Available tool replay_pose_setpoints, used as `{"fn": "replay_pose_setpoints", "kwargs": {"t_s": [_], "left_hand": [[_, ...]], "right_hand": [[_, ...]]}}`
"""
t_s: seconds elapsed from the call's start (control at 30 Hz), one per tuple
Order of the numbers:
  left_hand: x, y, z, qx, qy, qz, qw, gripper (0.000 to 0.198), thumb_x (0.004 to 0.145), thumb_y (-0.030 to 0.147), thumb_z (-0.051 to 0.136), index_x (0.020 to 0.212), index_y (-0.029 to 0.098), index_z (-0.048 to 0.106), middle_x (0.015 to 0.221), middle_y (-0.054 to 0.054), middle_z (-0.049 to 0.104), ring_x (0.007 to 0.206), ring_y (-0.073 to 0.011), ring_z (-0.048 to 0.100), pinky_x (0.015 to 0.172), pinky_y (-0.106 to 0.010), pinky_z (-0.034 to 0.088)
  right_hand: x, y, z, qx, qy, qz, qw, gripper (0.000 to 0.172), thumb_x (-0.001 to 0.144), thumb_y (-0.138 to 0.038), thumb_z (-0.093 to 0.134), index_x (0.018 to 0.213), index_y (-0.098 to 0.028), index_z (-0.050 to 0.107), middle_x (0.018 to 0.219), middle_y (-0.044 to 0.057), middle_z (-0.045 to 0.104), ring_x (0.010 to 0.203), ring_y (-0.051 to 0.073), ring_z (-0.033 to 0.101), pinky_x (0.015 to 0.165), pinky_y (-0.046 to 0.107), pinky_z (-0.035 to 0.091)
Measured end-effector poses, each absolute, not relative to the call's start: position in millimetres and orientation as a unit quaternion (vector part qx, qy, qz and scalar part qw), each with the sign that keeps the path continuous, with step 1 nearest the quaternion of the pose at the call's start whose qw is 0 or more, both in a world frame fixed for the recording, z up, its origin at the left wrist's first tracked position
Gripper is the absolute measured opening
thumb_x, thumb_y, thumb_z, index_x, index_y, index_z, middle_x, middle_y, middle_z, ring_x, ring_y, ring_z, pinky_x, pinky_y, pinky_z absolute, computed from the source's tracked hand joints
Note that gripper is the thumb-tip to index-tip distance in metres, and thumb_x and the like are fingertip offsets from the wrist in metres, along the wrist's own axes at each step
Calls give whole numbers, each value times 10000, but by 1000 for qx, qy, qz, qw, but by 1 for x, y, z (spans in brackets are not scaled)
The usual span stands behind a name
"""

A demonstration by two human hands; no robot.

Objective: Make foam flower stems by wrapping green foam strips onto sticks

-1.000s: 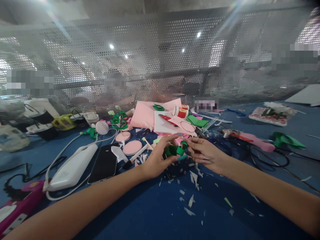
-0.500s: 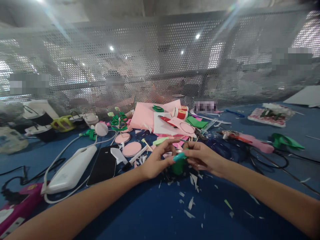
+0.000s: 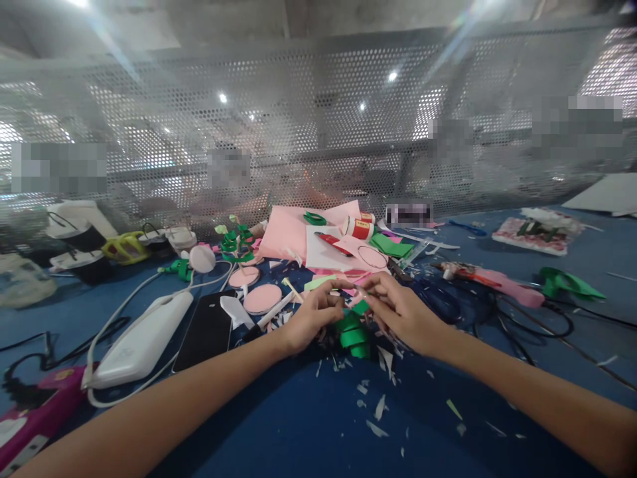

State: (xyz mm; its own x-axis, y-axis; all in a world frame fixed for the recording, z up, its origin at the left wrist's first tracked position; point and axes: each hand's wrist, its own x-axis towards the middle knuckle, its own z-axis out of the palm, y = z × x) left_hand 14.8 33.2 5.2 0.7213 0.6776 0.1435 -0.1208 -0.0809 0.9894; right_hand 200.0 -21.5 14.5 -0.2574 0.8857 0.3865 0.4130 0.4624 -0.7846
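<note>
My left hand (image 3: pixel 314 317) and my right hand (image 3: pixel 401 309) meet above the blue table, fingertips nearly touching. Between and below them hangs a green paper strip (image 3: pixel 354 337), wound in loose spiral coils. The right thumb and index finger pinch its upper end. My left fingers are curled around the coil's upper left side; their exact contact is partly hidden. Just beyond the hands lie pink sheets (image 3: pixel 281 234), a white sheet (image 3: pixel 318 247) and a red cutter (image 3: pixel 333 242). Pink paper discs (image 3: pixel 263 298) rest left of the hands.
Paper scraps (image 3: pixel 381 406) litter the blue table (image 3: pixel 298 425). On the left are a black phone (image 3: pixel 204 335), a white power bank (image 3: pixel 144 338) and a magenta power strip (image 3: pixel 47 411). A pink glue gun (image 3: pixel 517 287) with its cord lies right. A perforated metal panel (image 3: pixel 318 119) stands behind.
Both hands have shifted slightly, and the fingers have changed their hold. The left thumb has drawn back from the green strip, and more of its coils now show below the hands.
</note>
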Motion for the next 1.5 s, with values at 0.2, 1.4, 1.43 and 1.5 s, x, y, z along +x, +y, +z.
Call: {"fn": "replay_pose_setpoints", "kwargs": {"t_s": [0.2,1.4,1.43,1.5], "left_hand": [[19,28,9,691,229,283,625,360,684,248,671,997,141,528,501,87,395,448,-40,331,456,-187,237],[27,21,6,673,217,396,586,391,667,101,667,739,202,296,1113,-45,583,688,-54,580,583,-178,423],[27,21,6,679,211,390,584,368,672,114,666,707,194,308,1098,-54,589,794,-88,592,640,-194,443],[27,20,6,682,213,383,585,339,676,139,668,681,186,332,1045,-55,606,884,-124,586,695,-218,454]], "right_hand": [[199,-25,15,-418,-811,131,388,152,918,-235,342,1050,-183,398,765,37,577,639,150,558,572,267,414],[210,-13,13,-527,-742,83,406,204,925,-337,343,1024,-184,436,695,10,552,628,168,551,594,265,386],[211,-13,13,-529,-741,77,407,198,923,-340,346,1007,-187,439,685,7,553,619,168,552,588,264,382],[214,-13,15,-535,-739,59,405,191,923,-348,341,963,-192,445,634,-7,538,572,163,538,565,260,370]]}}
